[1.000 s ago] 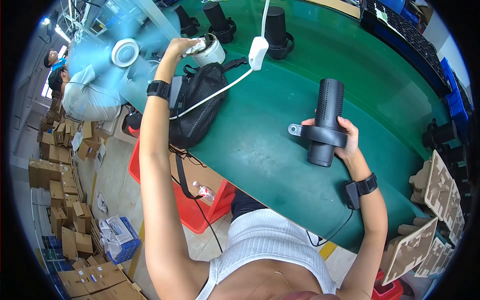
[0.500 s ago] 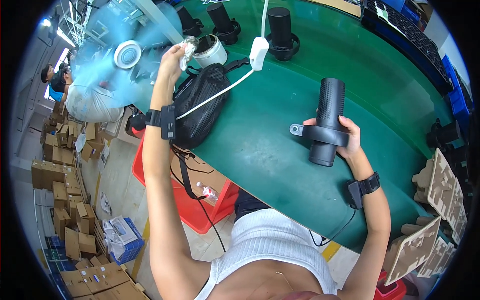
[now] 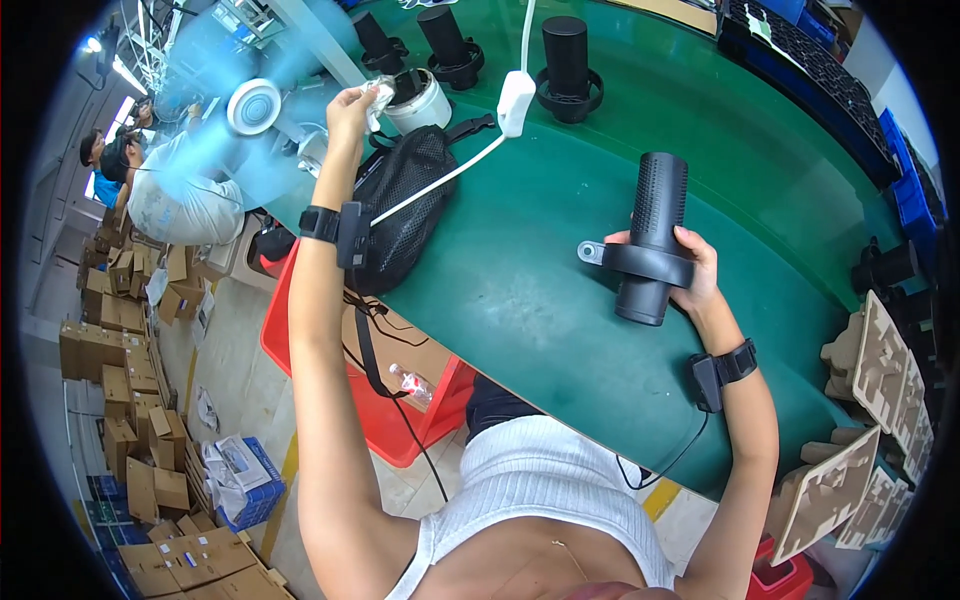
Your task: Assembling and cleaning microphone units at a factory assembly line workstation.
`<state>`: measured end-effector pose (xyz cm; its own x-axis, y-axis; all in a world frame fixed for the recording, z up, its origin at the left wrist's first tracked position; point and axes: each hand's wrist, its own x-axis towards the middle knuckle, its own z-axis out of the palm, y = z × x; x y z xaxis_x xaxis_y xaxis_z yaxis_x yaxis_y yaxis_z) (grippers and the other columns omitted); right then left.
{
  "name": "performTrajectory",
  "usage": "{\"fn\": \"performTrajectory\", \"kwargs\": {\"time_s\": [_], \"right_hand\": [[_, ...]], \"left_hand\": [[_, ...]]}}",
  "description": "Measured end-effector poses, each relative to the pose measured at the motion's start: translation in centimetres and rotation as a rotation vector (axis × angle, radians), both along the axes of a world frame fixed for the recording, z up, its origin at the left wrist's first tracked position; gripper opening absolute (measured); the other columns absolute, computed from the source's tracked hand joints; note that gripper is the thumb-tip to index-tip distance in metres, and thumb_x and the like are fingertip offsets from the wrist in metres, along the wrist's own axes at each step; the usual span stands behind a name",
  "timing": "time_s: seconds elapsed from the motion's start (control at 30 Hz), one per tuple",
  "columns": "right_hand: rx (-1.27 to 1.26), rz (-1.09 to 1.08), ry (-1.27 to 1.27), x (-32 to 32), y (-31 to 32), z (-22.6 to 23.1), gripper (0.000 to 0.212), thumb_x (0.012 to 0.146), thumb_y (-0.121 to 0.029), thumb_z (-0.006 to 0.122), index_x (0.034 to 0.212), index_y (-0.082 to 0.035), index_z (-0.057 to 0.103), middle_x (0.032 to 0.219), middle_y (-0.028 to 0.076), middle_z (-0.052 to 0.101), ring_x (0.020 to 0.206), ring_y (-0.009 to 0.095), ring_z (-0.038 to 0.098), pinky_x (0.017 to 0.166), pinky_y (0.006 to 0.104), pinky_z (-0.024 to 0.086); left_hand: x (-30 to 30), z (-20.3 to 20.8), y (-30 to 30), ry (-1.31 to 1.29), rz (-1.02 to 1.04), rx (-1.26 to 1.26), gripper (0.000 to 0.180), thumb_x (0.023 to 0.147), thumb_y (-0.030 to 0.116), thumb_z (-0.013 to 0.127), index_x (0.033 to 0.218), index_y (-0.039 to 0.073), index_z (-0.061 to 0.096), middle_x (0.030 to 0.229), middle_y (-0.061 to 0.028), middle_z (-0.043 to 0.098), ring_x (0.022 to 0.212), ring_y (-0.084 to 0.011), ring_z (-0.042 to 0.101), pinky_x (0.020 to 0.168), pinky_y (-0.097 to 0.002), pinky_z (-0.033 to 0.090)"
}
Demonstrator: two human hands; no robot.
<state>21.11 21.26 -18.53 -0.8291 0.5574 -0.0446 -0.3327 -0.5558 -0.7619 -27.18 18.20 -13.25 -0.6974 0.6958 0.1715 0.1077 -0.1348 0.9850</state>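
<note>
A crumpled white cloth or tissue (image 3: 380,101) is pinched in the fingers of my left hand (image 3: 350,108), at the far left of the table. It is beside a white round container (image 3: 425,108) with something dark in its top. My right hand (image 3: 700,262) grips a black cylindrical device (image 3: 660,205) from the right side. This device has a perforated upper body, a wide ring round its lower part and a side tab with a metal-looking round fitting. It is tilted slightly above the green table (image 3: 520,250); whether its lower end touches the surface I cannot tell.
Similar black cylinders (image 3: 566,60) stand along the back. A black mesh bag (image 3: 410,200) lies by my left forearm, with a white cord and inline switch (image 3: 516,104) above it. A blue fan (image 3: 254,107) spins at left. Moulded pulp trays (image 3: 828,490) stand at right.
My left hand has shifted slightly with the white cloth, and its wrist has turned a little. The device in my right hand stays in nearly the same place.
</note>
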Motion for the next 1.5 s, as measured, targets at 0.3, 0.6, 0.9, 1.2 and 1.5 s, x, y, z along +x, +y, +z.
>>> {"fn": "performTrajectory", "kwargs": {"time_s": [0.3, 0.6, 0.9, 1.2, 1.5], "right_hand": [[0.003, -0.002, 0.015, -0.1, 0.1, -0.1, 0.05, 0.084, -0.04, 0.046, 0.115, 0.0, 0.046, 0.113, 0.029, 0.056, 0.101, 0.031, 0.06, 0.09, 0.0402, 0.046], [0.006, 0.028, 0.032, -0.3, 0.1, -0.2, 0.045, 0.084, -0.037, 0.047, 0.112, -0.001, 0.046, 0.113, 0.03, 0.056, 0.1, 0.031, 0.06, 0.089, 0.0397, 0.047], [0.023, 0.03, 0.04, -0.4, 0.1, -0.1, 0.045, 0.085, -0.037, 0.048, 0.112, -0.001, 0.046, 0.112, 0.029, 0.057, 0.098, 0.03, 0.061, 0.088, 0.0394, 0.048], [0.01, -0.056, 0.023, 0.2, 0.0, 0.0, 0.056, 0.083, -0.042, 0.047, 0.116, 0.004, 0.048, 0.114, 0.027, 0.057, 0.102, 0.03, 0.059, 0.09, 0.0396, 0.046], [-0.173, -0.309, 0.048, 0.0, 0.5, -1.0, 0.054, 0.089, -0.035, 0.051, 0.127, 0.002, 0.04, 0.123, 0.017, 0.051, 0.111, 0.028, 0.052, 0.098, 0.0423, 0.041]], "left_hand": [[-1.9, 0.6, 3.3, 0.314, -0.063, -0.312, 0.02, 0.072, 0.013, 0.075, 0.082, -0.002, 0.066, 0.074, -0.0066, 0.066, 0.062, -0.0111, 0.059, 0.054, -0.0234, 0.043], [-2.5, 1.8, 3.6, 0.402, -0.089, -0.499, 0.021, 0.076, 0.019, 0.073, 0.084, 0.001, 0.067, 0.072, -0.0027, 0.064, 0.054, -0.0082, 0.052, 0.046, -0.0212, 0.035], [-2.0, 2.6, 1.1, 0.365, -0.048, -0.293, 0.024, 0.081, 0.015, 0.068, 0.095, -0.004, 0.064, 0.082, -0.0049, 0.065, 0.068, -0.01, 0.057, 0.06, -0.0219, 0.042], [12.0, 3.1, -7.6, -0.298, -0.541, 0.25, 0.015, 0.09, 0.01, 0.054, 0.1, -0.002, 0.054, 0.092, -0.0117, 0.062, 0.078, -0.0199, 0.062, 0.074, -0.0327, 0.052], [21.8, 2.8, -11.0, -0.35, -0.529, 0.282, 0.021, 0.09, 0.017, 0.056, 0.103, 0.001, 0.051, 0.093, -0.0131, 0.062, 0.077, -0.0184, 0.061, 0.071, -0.0281, 0.05]]}}
